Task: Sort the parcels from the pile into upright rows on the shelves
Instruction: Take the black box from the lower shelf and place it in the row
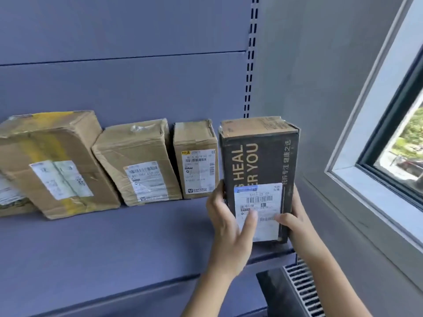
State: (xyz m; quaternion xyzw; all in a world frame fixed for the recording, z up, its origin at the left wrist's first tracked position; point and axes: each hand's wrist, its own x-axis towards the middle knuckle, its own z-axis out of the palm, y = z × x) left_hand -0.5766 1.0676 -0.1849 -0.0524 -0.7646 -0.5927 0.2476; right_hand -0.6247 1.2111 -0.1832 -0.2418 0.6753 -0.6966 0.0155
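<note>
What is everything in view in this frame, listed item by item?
black parcel: one, black with gold lettering and white label, upright at the row's right end.
brown parcels: three whole, brown cardboard, white labels, standing left of it; a fourth cut off at the left edge.
shelf: one, grey-blue, under the parcels.
window: one, grey frame, right.
vent grille: one, black and white, lower right.
left hand: one, grips the black parcel's left side.
right hand: one, grips its right side.
</note>
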